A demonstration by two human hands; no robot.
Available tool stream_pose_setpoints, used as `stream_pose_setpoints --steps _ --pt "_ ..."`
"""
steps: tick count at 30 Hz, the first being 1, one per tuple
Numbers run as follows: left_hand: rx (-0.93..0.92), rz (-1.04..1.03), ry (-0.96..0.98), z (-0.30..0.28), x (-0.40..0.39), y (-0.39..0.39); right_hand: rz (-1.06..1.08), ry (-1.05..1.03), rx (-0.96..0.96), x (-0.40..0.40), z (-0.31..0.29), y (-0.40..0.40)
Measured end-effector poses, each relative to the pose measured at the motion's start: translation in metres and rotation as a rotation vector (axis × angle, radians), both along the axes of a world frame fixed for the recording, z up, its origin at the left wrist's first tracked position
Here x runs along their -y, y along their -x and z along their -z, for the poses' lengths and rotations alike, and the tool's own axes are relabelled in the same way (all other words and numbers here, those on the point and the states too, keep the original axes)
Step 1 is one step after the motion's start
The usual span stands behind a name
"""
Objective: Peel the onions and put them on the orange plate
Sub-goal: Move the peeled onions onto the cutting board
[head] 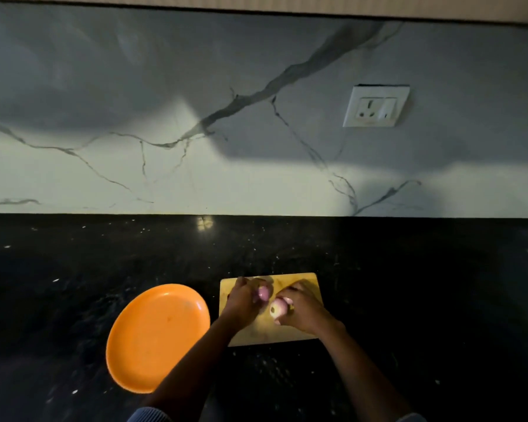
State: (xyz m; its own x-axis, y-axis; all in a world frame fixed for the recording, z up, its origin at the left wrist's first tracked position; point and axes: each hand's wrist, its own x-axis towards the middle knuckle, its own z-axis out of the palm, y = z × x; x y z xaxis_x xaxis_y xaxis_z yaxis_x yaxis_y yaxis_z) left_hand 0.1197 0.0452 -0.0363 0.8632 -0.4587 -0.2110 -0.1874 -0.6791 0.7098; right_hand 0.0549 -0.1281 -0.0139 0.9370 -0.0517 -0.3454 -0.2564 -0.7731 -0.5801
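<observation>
Sleeves and forearms reach up from the near edge over the black speckled stone desk [409,300]. The right hand [302,312] grips a small peeled pink-white onion [277,309], cut face pointing left. Just left and slightly beyond, the left hand [241,300] curls round a second small purple onion [263,293]. Both sit over the pale yellow rectangular cutting board [305,281]. Left of the left hand lies the round orange plastic plate [153,336], with nothing on it. Such onions are likely light, firm and slippery once bare; the papery skin should tear easily, so pinching at the cut end seems best. Beyond stands a marble-veined wall.
</observation>
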Motion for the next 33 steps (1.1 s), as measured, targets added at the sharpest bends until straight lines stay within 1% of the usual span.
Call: stream_pose_setpoints --steps 4,8,14,20,25,29,33 --pt "-0.017 0.025 0.071 -0.002 -0.010 0.000 0.010 0.008 -0.016 0.004 0.005 -0.001" --pt "0.013 -0.019 0.116 -0.002 -0.016 0.004 -0.005 0.012 -0.044 0.009 0.006 -0.002" --pt "0.011 0.020 0.139 0.000 -0.015 0.006 0.014 0.003 0.005 0.008 0.008 -0.006" --pt "-0.020 0.006 0.165 0.001 -0.017 0.004 -0.003 -0.053 -0.042 0.014 0.008 -0.003" --pt "-0.063 0.004 0.126 0.000 -0.014 0.003 -0.010 -0.076 -0.083 0.023 0.002 -0.003" --pt "-0.100 -0.036 0.116 0.003 -0.012 0.003 -0.017 -0.079 -0.093 0.025 0.001 0.000" --pt "-0.116 -0.063 0.092 0.006 -0.010 0.001 0.011 -0.078 -0.044 0.023 -0.003 -0.001"
